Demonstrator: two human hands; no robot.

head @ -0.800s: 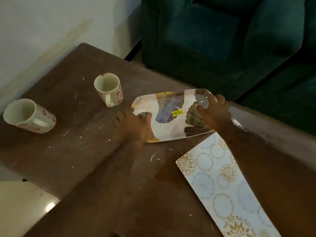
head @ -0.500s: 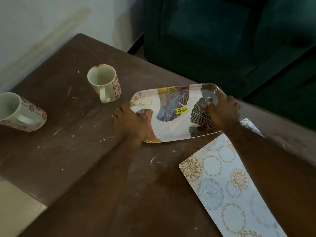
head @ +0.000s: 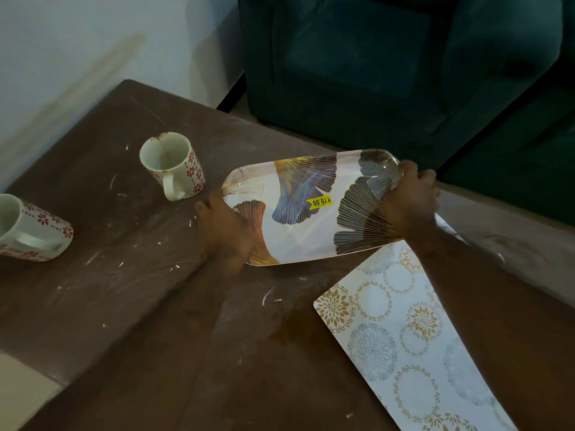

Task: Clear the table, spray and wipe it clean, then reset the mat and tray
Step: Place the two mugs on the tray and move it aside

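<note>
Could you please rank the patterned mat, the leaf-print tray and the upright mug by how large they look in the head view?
1. White mat with circular floral patterns, partly cut off and nearest the camera.
2. Leaf-print rectangular tray.
3. Upright white mug with red flowers.

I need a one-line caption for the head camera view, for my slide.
Both hands, left hand and right hand, grip the ends of a leaf-patterned tray on a dusty brown table, beside two mugs and a mat.

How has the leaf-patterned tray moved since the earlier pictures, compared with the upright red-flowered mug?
Yes. The leaf-patterned tray is now tilted, its right end lifted by the right hand; its left end stays close beside the upright red-flowered mug.
</note>
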